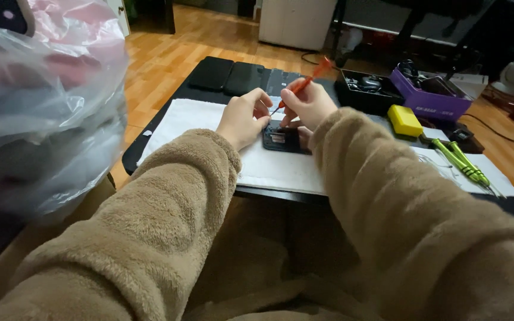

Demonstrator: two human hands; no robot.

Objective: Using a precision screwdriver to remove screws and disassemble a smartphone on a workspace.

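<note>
The right hand (307, 104) gripped one orange screwdriver (302, 85) — the left hand (243, 117) pinched one opened phone (281, 138) beneath. Two green screwdrivers (460, 161) lay well right of both grips.

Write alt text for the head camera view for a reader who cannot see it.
Two hands in fuzzy tan sleeves work on an opened dark phone lying on a white mat: the right hand holds an orange screwdriver tip-down to it, and the left hand steadies it. Green screwdrivers and a purple tray sit to the right.
</note>
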